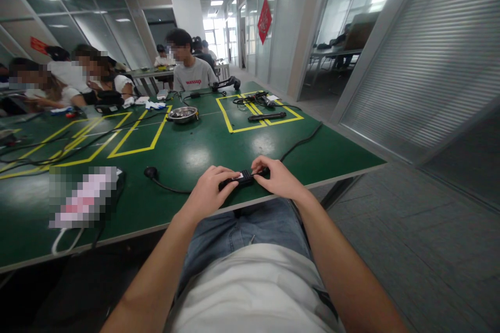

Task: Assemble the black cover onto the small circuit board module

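My left hand (213, 187) is closed on a small black power adapter (245, 177) with a ridged end and a pale label, near the table's front edge. From its left side a black cord (172, 189) runs to a round black plug (150, 172) lying on the table. My right hand (278, 177) pinches a thin black cable (257, 173) at the adapter's right end. Its fingers partly hide a black piece there, so whether cable and adapter are joined cannot be made out. Beyond the right hand, a black cable (300, 141) trails across the green tabletop (195, 156).
A pixelated pinkish object (88, 195) lies at left by the front edge. Farther back are a metal bowl (183, 114), a black rod-shaped tool (267, 117) and coiled cables (250, 99) within yellow tape. A person (193, 75) sits across the table; others are at left.
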The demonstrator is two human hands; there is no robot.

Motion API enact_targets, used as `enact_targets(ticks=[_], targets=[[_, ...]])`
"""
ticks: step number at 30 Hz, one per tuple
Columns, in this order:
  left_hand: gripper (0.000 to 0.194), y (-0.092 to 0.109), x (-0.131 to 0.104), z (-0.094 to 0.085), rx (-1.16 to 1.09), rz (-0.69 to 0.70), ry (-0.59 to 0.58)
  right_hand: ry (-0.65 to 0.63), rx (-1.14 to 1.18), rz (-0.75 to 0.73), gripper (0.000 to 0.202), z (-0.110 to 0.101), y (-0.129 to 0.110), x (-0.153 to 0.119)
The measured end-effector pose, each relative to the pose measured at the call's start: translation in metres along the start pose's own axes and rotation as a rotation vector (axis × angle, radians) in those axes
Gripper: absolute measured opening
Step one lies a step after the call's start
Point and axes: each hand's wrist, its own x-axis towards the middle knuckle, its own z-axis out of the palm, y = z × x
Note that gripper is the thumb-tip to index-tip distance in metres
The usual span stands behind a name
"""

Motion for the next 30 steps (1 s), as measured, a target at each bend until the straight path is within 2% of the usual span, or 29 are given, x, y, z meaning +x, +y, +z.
enact_targets(ticks=[2, 5, 8, 11, 15, 17, 21, 25, 30], targets=[[0.022, -0.002, 0.001, 0.0, -0.007, -0.058, 0.075, 0.001, -0.015, -0.006, 0.014, 0.0, -0.001, 0.0], [0.019, -0.01, 0.002, 0.003, 0.057, -0.223, 0.2, -0.002, -0.066, -0.02, 0.009, 0.0, -0.001, 0.0], [0.015, -0.017, 0.006, 0.006, 0.127, -0.356, 0.172, -0.014, -0.124, -0.016, 0.004, -0.001, -0.002, 0.0], [0.012, -0.017, 0.007, 0.007, 0.144, -0.316, 0.144, -0.034, -0.165, -0.017, 0.004, -0.001, -0.002, 0.0], [0.012, -0.005, -0.001, 0.001, 0.176, -0.178, 0.245, -0.059, -0.208, -0.022, 0.003, -0.002, -0.005, 0.0], [0.012, 0.002, -0.008, -0.002, 0.173, -0.137, 0.176, -0.06, -0.213, -0.016, 0.003, -0.002, -0.006, 0.0], [0.008, 0.006, -0.013, -0.005, 0.201, -0.178, 0.073, -0.066, -0.183, 0.01, 0.002, -0.001, -0.008, 0.0], [0.01, 0.004, -0.01, -0.005, 0.199, -0.191, 0.067, -0.06, -0.15, 0.029, 0.003, 0.0, -0.007, 0.0], [0.023, 0.006, -0.009, -0.007, 0.168, -0.18, 0.103, -0.028, -0.105, 0.026, 0.006, 0.0, -0.006, -0.001]])
